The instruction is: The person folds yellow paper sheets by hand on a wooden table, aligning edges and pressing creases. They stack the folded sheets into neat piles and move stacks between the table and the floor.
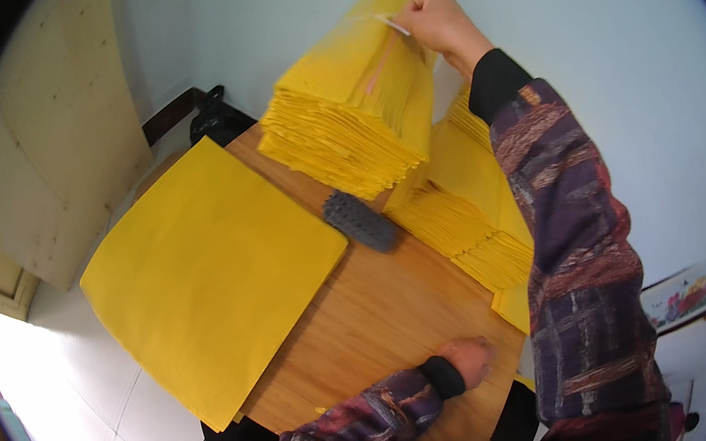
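My right hand [439, 25] is raised over the far end of a tall stack of yellow envelopes [352, 137], padded by their look. A thin white strip [394, 25] is pinched between its fingers, against the stack's upper edge. A faint pinkish line runs along the stack near it. Close to the table's near right side, my left hand [469, 361] rests on the wooden tabletop, curled like a fist and slightly blurred. Nothing sticks out of it. On the left, a flat pile of yellow sheets or envelopes [214, 273] overhangs the table edge.
A dark grey knobbly roll [359, 221] lies on the table [381, 305] between the piles. More yellow envelopes [459, 225] line the right side, beside a pale wall. A black bag [219, 116] stands behind the table, and a flower picture [697, 293] is at the right.
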Demonstrator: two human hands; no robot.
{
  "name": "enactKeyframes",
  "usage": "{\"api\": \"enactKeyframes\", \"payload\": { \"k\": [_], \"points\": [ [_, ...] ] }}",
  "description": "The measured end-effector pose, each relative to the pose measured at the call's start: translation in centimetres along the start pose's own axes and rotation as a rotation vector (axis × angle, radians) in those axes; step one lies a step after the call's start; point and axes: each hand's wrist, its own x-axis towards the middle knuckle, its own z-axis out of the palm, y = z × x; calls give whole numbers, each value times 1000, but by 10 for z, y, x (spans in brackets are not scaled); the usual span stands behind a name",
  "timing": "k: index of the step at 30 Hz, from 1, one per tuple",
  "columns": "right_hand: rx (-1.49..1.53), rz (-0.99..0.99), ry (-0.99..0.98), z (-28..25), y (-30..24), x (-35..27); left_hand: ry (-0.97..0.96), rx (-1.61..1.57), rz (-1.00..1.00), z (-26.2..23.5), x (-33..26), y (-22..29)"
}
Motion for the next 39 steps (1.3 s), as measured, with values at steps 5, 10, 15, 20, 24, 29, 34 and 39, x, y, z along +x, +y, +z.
{"api": "enactKeyframes", "payload": {
  "k": [5,10,15,20,24,29,34,39],
  "points": [
    [-11,-138,31,-114,-53,-60,58,-14,101,-4,-2,-2],
    [-73,197,115,-232,-79,-191,89,-37,130,-2,-4,-6],
    [-194,395,187,-320,-28,-347,41,-65,109,-13,-3,-4],
    [-320,677,330,-377,75,-498,-23,-35,-17,-22,0,5],
    [-429,730,406,-357,175,-603,-19,-7,-75,-22,2,13],
    [-81,1031,609,-275,283,-697,-37,104,-141,-21,6,23],
    [278,1126,802,-173,348,-720,-19,169,-186,-17,11,31],
    [473,1172,837,-95,375,-692,1,156,-247,-13,11,31]
  ]
}}
